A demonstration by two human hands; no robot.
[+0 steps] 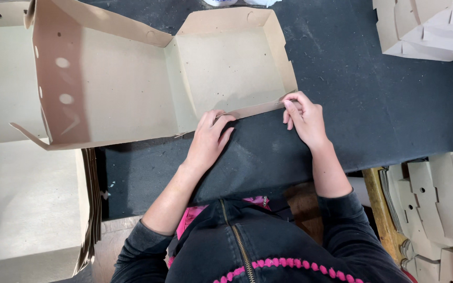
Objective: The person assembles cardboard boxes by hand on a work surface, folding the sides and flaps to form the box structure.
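I look straight down at a dark, felt-like work table (373,105). On it lies a half-formed brown cardboard box (132,78), a clamshell-style carton with two trays joined by a hinge fold. The right tray, at about twelve o'clock from my hands, has its side walls standing. The left tray, toward ten o'clock, has a tall wall with round vent holes.

My left hand (208,139) rests on the near wall of the right tray, fingers curled over the flap's edge and pressing it, thumb tucked beneath. My right hand (304,116) pinches the same flap at its right corner, at about one o'clock, fingertips closed on the cardboard where the near wall meets the side wall. Both hands are closed on the flap, neither is free.

At nine o'clock a stack of flat brown carton blanks (22,204) sits beside the table. At four o'clock more die-cut blanks (436,199) lean in a pile. At two o'clock lie folded white boxes (425,26).

What could go wrong, as I judge it: the near flap looks only partly raised, so uneven pressure from my two hands could crease it off its score line. Pinching the corner too hard could tear or crumple the tab. The tall left wall stands unsupported and could flop if the box shifts on the table.
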